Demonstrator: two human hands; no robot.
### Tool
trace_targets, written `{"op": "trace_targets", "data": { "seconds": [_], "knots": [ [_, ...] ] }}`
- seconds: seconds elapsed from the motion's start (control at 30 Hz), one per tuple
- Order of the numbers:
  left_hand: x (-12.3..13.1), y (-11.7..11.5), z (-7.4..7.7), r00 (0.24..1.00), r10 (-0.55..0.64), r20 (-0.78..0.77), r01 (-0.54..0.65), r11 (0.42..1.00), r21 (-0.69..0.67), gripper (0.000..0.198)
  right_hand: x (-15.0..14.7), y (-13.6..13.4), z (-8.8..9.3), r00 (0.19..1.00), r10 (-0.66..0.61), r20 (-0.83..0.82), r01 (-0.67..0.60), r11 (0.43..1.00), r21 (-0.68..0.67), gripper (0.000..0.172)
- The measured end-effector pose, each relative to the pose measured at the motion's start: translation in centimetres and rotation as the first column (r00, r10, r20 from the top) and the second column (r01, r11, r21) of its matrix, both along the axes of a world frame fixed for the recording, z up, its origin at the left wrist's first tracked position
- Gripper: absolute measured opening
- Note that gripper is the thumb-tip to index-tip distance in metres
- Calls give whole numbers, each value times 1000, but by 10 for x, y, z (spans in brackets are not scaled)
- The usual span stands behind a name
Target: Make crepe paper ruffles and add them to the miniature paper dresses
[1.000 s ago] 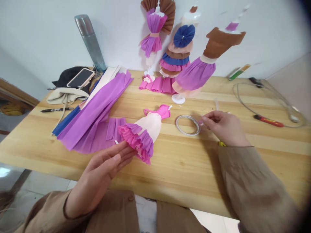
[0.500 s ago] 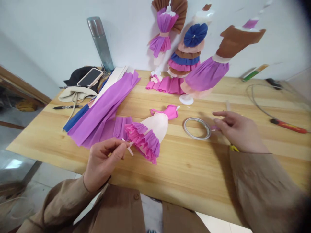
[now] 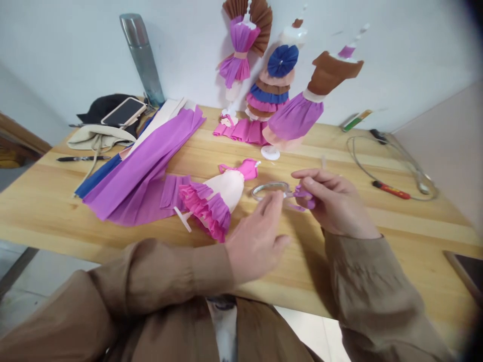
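My left hand (image 3: 258,241) is open, fingers stretched forward and thumb apart, its fingertips overlapping the near edge of a tape roll (image 3: 254,192). Whether they touch the roll is unclear. My right hand (image 3: 334,201) pinches a small purple piece (image 3: 310,203) between thumb and fingers, just right of the roll; its kind is hard to make out. Left of the roll lies a small dress form (image 3: 231,187) on its side, in a pink top and a cream skirt with ruffled pink and purple trim. Its white stand (image 3: 183,219) points toward the left.
Purple crepe paper (image 3: 139,166) spreads over the left, near a phone (image 3: 124,111), a pen (image 3: 83,158) and a bottle (image 3: 141,58). Dressed forms, one in a brown top (image 3: 334,75), stand along the wall. A red-handled tool with a cable (image 3: 390,190) lies right.
My left hand has let go of the white stand and moved right to the tape roll. The roll now looks flatter and nearer the dress form. The view has shifted right.
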State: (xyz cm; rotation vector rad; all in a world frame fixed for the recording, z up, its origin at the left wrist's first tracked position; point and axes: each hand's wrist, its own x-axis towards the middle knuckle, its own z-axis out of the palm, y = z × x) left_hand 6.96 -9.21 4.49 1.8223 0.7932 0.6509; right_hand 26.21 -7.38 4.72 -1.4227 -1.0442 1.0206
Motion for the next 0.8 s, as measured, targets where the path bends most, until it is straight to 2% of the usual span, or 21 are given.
{"op": "trace_targets", "data": {
  "seconds": [0.07, 0.13, 0.17, 0.23, 0.33, 0.43, 0.57, 0.7, 0.8],
  "knots": [
    [15, 10, -14, 996, 85, -4, -85, 996, 23, 69, -8, -4, 3, 997, 66, -44, -66, 998, 2, 29],
    [23, 19, -26, 992, 129, -6, -129, 991, 37, 52, -14, -7, 4, 989, 127, -72, -127, 992, 5, 27],
    [26, 21, -31, 991, 131, -15, -131, 991, 7, 37, -16, -8, 5, 986, 147, -73, -147, 989, 7, 27],
    [27, 24, -37, 992, 117, -40, -122, 980, -156, 14, -16, -10, 5, 987, 149, -59, -148, 989, 18, 25],
    [25, 22, -36, 989, 141, -38, -144, 892, -429, 11, -6, -15, 3, 999, 50, 16, -51, 996, 72, 20],
    [22, 20, -31, 983, 181, 10, -151, 850, -505, 9, 11, -21, 1, 993, -18, 119, 0, 989, 149, 18],
    [22, 19, -26, 977, 202, 66, -131, 819, -559, 7, 24, -29, 2, 958, 132, 254, -175, 972, 155, 24],
    [22, 18, -25, 970, 200, 135, -80, 797, -599, 9, 15, -31, 4, 907, 277, 317, -313, 947, 69, 43],
    [20, 18, -23, 964, 205, 167, -69, 805, -590, 13, 5, -31, 3, 854, 303, 423, -356, 933, 50, 31]
  ]
}}
